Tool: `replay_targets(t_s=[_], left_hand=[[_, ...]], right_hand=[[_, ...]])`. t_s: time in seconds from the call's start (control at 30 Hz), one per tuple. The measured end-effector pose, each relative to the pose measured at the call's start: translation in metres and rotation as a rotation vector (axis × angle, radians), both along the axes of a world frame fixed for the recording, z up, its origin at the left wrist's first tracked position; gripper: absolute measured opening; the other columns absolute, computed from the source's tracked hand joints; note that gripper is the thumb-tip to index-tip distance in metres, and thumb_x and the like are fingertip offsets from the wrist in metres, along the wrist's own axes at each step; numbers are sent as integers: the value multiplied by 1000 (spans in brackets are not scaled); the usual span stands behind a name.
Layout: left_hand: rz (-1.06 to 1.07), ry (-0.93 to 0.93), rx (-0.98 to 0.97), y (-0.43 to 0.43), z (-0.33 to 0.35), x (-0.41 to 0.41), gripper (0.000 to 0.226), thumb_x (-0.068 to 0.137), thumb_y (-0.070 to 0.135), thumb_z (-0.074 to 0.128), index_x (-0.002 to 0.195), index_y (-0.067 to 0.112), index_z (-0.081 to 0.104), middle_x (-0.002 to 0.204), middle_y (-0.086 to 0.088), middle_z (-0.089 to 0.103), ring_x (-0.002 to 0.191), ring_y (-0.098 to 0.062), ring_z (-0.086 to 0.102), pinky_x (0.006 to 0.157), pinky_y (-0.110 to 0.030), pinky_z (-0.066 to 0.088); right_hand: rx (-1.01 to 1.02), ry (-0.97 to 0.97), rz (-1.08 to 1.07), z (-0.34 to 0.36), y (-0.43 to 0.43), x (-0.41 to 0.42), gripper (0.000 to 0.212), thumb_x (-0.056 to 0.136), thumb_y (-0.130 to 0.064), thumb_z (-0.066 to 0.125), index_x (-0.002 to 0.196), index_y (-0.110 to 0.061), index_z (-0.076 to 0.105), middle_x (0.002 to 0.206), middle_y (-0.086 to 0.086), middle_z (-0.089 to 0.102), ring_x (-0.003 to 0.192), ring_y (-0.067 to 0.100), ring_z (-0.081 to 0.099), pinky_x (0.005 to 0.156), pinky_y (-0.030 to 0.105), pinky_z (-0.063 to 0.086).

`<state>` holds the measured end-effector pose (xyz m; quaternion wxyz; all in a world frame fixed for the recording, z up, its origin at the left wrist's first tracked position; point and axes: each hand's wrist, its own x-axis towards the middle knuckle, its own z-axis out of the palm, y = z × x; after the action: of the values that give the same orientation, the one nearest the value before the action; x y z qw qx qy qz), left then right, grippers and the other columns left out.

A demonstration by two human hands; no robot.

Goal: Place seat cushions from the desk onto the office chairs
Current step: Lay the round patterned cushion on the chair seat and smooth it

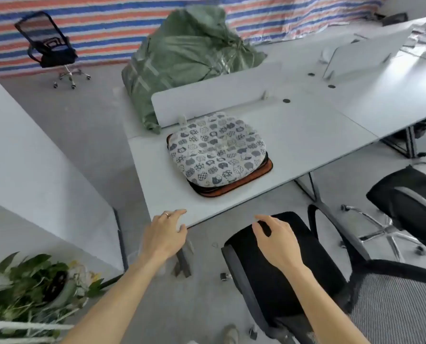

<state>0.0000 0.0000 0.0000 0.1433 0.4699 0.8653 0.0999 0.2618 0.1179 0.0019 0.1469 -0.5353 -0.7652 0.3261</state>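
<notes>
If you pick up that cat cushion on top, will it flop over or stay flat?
The cat cushion looks puffy and quilted, so it probably sags at the edges. It seems light. It lies loose on the orange-edged cushion, so it may slide off easily.

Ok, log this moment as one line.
stage: reaching | left hand: open, at desk edge | right hand: open, over chair | cushions: stacked on desk, untouched

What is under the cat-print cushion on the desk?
Under the cat-print cushion lies at least one more cushion, orange-edged with dark layers showing at its front and right. How many are stacked is hidden by the top one.
</notes>
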Motion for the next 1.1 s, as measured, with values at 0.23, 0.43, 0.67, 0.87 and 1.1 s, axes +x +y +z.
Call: replay_targets(t_s=[0.23, 0.43, 0.67, 0.87, 1.1], left_hand=[[82, -44, -204, 84, 4, -57, 53, 95, 41, 42, 147, 35, 36, 148, -1, 46, 132, -25, 44, 94, -40, 47], [364, -590, -91, 198, -26, -121, 70, 89, 41, 63, 149, 18, 34, 147, -9, 45, 132, -29, 46, 103, -36, 40], [806, -828, 9, 288, -71, -181, 80, 82, 33, 74, 142, 6, 28, 143, -18, 46, 124, -37, 51, 94, -41, 46], [855, -835, -26, 309, -100, -208, 79, 77, 45, 80, 131, 2, 42, 129, -18, 57, 110, -35, 59, 84, -38, 50], [870, -1023, 215, 326, -87, -224, 73, 67, 33, 86, 129, 15, 53, 118, -7, 65, 104, -29, 65, 90, -48, 56]], right_hand=[[-105, -71, -14, -3, 112, -59, 42, 99, -47, 48, 139, -36, 51, 141, -5, 56, 139, 18, 37, 99, 37, 43], [-181, -82, -102, -18, 217, -105, 55, 98, -51, 49, 146, -27, 44, 137, -2, 57, 125, 23, 51, 95, 39, 46], [-498, 26, -422, -55, 309, -148, 64, 91, -50, 61, 138, -12, 43, 116, 4, 63, 94, 19, 60, 77, 36, 48], [-653, 202, -659, -119, 347, -167, 91, 59, -54, 76, 136, -15, 47, 110, 4, 69, 92, 24, 70, 74, 41, 61], [-695, 494, -710, -54, 347, -197, 41, 85, 1, 71, 118, -21, 58, 107, 8, 70, 87, 29, 74, 66, 44, 63]])
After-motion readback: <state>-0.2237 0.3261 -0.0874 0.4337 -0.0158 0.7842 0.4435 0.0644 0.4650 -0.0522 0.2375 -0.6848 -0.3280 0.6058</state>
